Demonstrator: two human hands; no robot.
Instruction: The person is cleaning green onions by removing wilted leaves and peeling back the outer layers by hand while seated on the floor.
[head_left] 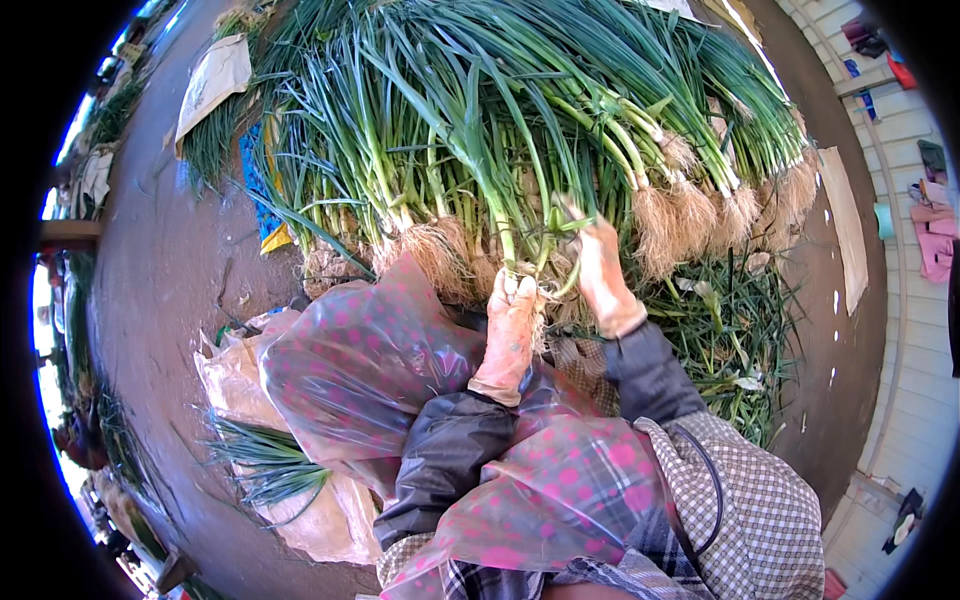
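Note:
My left hand (pixel 508 330) grips a green onion stalk (pixel 505 228) just above its pale roots (pixel 537 330), low in the middle of the bundles. My right hand (pixel 600 265) is just right of it, beside bent green leaves (pixel 556 232) on the same plant; its fingertips are blurred and partly hidden, so their hold is unclear. Behind both hands lies a big heap of green onions (pixel 380 120) with bushy root ends (pixel 440 255). Clear plastic with pink dots (pixel 360 370) covers my legs, below and around my hands.
Loose cut leaves (pixel 720 350) lie at the right, near a pale board (pixel 840 220). More onions (pixel 270 465) rest on tan sacking (pixel 310 530) at lower left. A blue and yellow bag (pixel 260 190) and brown floor (pixel 170 280) show at left; a pale slatted wall (pixel 905 150) at far right.

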